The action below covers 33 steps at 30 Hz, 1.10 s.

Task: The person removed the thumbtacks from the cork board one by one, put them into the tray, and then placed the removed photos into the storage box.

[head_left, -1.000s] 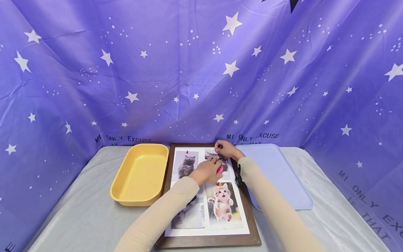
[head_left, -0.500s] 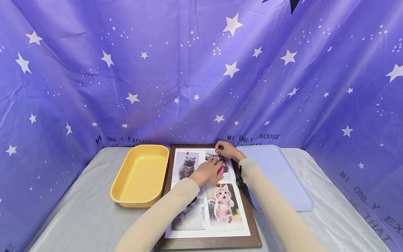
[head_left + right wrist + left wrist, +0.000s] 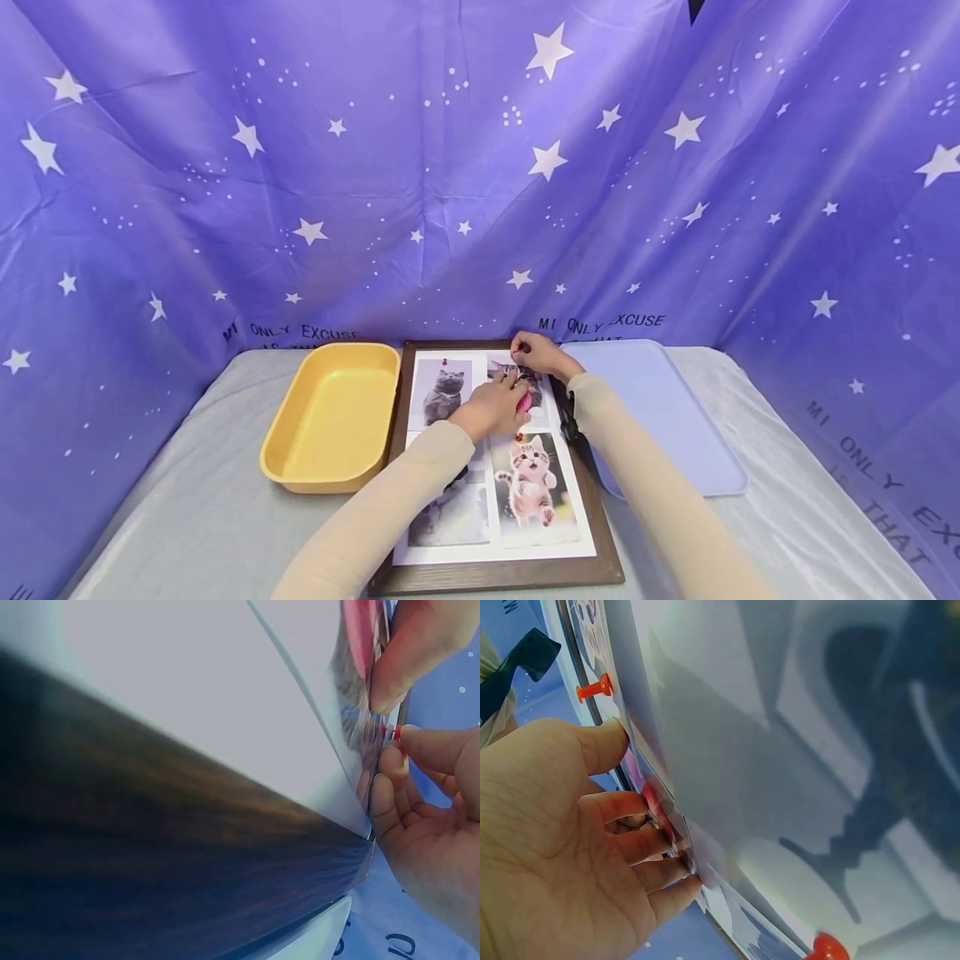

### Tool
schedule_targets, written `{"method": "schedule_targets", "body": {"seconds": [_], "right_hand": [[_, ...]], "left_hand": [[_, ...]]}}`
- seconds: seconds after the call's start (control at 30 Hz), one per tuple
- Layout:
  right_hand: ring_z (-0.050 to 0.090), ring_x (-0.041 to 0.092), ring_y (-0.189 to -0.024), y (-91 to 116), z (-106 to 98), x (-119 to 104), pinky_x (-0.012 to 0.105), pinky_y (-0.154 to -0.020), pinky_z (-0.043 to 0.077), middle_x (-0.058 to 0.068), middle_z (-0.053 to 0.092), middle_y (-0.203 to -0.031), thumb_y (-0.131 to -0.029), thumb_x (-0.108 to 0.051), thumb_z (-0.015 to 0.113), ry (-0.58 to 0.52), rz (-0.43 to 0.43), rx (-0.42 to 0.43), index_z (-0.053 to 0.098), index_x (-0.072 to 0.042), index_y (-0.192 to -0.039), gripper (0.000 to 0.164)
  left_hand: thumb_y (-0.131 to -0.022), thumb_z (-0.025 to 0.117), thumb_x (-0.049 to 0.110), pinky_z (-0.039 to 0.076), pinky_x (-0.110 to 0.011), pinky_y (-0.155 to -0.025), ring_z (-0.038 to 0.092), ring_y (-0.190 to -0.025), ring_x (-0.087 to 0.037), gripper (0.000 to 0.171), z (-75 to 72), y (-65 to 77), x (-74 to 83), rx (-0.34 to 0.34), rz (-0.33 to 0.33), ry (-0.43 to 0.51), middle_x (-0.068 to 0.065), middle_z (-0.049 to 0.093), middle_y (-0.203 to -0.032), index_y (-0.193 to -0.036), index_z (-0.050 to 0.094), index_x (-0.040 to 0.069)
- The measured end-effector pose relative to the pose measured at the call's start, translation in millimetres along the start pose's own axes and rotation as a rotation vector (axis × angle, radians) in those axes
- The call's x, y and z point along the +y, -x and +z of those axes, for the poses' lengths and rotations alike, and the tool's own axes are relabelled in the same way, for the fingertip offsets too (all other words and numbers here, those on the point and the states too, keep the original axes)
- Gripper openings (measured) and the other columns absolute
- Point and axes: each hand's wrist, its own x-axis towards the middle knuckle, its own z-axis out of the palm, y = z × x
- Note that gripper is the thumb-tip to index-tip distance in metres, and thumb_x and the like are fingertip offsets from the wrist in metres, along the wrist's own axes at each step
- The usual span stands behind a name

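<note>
A brown-framed white board (image 3: 495, 575) lies on the table, with several cat photos on it. My left hand (image 3: 495, 407) rests its spread fingers on the upper right photo, of a striped cat (image 3: 537, 412), and covers part of it. At that photo's top edge, my right hand (image 3: 542, 354) pinches a red push pin (image 3: 397, 732) between thumb and forefinger, its tip against the photo. Another red push pin (image 3: 519, 437) stands at the top of the kitten photo (image 3: 531, 487). A third push pin (image 3: 444, 362) is in the grey cat photo (image 3: 446, 392).
To the left of the frame stands a yellow tray (image 3: 273, 467). A pale blue tray (image 3: 667, 417) lies on the right, partly behind the right sleeve. A purple starry curtain (image 3: 420, 167) hangs behind the grey cloth-covered table (image 3: 225, 517). The left forearm partly covers the lower left photo (image 3: 450, 517).
Both hands keep their places on the upper right photo, the right one still pinching the push pin. Only the head view shifts slightly.
</note>
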Motion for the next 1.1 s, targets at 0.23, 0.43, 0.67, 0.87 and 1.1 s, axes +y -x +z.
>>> {"method": "schedule_targets", "body": {"seconds": [0.23, 0.43, 0.67, 0.87, 1.1], "right_hand": [[0.045, 0.012, -0.058, -1.8, 3.3, -1.0, 0.024, -0.049, 0.040, 0.008, 0.061, -0.088, -0.098, -0.003, 0.058, 0.010, 0.057, 0.025, 0.057, -0.005, -0.094, 0.004], [0.042, 0.009, -0.056, -1.0, 5.0, -2.9, 0.023, -0.053, 0.039, 0.006, 0.058, -0.087, -0.099, 0.001, 0.055, 0.027, 0.071, 0.028, 0.058, -0.004, -0.097, 0.006], [0.042, 0.009, -0.057, 1.2, 4.6, -5.3, 0.024, -0.053, 0.040, 0.007, 0.057, -0.086, -0.099, 0.000, 0.055, 0.033, 0.069, 0.024, 0.056, -0.003, -0.097, 0.004], [0.042, 0.009, -0.056, -0.1, 4.7, -4.7, 0.021, -0.052, 0.038, 0.010, 0.058, -0.086, -0.096, 0.004, 0.055, 0.021, 0.048, 0.028, 0.056, -0.002, -0.095, 0.006], [0.043, 0.009, -0.058, -0.1, 4.5, -5.1, 0.021, -0.049, 0.037, 0.010, 0.058, -0.084, -0.096, 0.005, 0.053, 0.022, 0.023, 0.030, 0.056, -0.001, -0.093, 0.008]], "left_hand": [[-0.105, 0.048, 0.049, 0.037, -0.041, -0.122, 0.025, -0.156, -0.033, 0.067, 1.0, 0.1, 0.4, 0.006, -0.006, 0.001, -0.011, 0.024, -0.169, -0.161, 0.032, 0.018], [-0.104, 0.049, 0.049, 0.038, -0.041, -0.121, 0.026, -0.156, -0.034, 0.067, 0.9, 1.5, 0.3, 0.011, -0.002, -0.001, -0.012, 0.025, -0.169, -0.161, 0.034, 0.017], [-0.105, 0.048, 0.049, 0.038, -0.041, -0.121, 0.026, -0.155, -0.034, 0.066, -0.8, 3.5, 0.9, 0.017, 0.003, -0.009, -0.013, 0.026, -0.168, -0.160, 0.034, 0.016], [-0.104, 0.050, 0.049, 0.037, -0.040, -0.122, 0.027, -0.155, -0.034, 0.066, 0.1, 2.3, 1.1, 0.022, 0.001, -0.013, -0.013, 0.027, -0.168, -0.160, 0.035, 0.016], [-0.104, 0.050, 0.048, 0.039, -0.039, -0.121, 0.028, -0.155, -0.034, 0.065, -0.4, 2.5, 0.4, 0.022, 0.000, -0.004, -0.012, 0.028, -0.168, -0.159, 0.037, 0.016]]}}
